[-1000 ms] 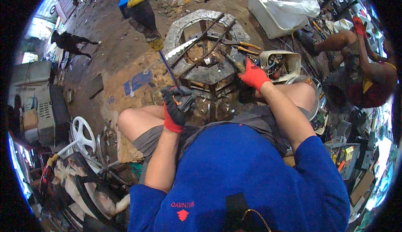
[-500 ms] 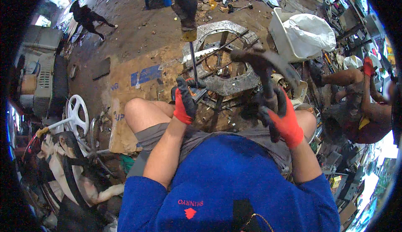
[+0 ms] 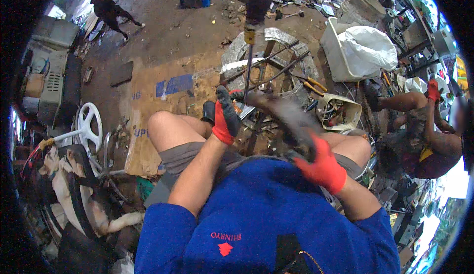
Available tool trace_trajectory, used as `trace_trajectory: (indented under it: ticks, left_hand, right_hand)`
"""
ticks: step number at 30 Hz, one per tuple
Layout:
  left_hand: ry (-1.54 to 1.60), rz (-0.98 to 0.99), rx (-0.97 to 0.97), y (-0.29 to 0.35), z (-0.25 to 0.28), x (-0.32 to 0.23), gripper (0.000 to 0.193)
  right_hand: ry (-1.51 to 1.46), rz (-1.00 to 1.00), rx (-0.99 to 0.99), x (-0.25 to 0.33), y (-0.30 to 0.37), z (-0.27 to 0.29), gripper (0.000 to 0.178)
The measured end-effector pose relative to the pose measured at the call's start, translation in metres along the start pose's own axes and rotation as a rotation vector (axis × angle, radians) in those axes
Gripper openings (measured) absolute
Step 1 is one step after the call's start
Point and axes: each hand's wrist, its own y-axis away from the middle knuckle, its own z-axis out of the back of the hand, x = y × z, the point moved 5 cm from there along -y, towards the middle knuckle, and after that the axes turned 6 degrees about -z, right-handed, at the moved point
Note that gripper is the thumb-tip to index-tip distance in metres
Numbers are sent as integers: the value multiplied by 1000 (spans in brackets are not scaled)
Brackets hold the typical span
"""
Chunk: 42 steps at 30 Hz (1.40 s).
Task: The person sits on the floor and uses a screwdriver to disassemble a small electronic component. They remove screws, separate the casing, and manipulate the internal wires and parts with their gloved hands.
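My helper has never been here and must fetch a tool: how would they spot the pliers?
Find the octagonal metal ring. At its right edge, just beyond the small cream tub, are the pliers. Their paired yellow-orange handles stand out against the dull grey ring.

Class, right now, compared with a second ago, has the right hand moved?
Yes. Judged against the octagonal ring, the right hand has drawn away from it, back toward the blue shirt.

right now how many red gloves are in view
3. One is on the left hand, one on the right hand gripping a blurred hammer, and one on a co-worker's hand at the far right. Others may be hidden.
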Motion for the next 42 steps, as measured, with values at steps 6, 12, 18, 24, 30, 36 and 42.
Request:
trace_trajectory:
  ticks: [6, 12, 18, 24, 30, 36, 42]
  left_hand:
    - [108, 85, -12, 15, 4, 5, 76]
    - [-15, -17, 20, 8, -16, -11, 80]
    - [164, 117, 101, 17, 4, 9, 76]
    - [15, 52, 24, 19, -19, -11, 81]
    - [82, 112, -77, 23, -11, 3, 86]
    - [25, 58, 55, 25, -11, -3, 82]
    - [-11, -8, 19, 15, 16, 8, 67]
  right_hand:
    - [-142, -210, 86, -3, -2, 19, 71]
    - [-39, -293, 216, 5, 0, 13, 70]
    - [-120, -187, 87, -17, 23, 17, 70]
    - [-143, -324, 235, -25, 8, 5, 71]
    - [68, -290, 286, -17, 11, 6, 71]
    - [-76, -119, 160, -30, 19, 9, 68]
    - [24, -124, 105, -41, 5, 11, 62]
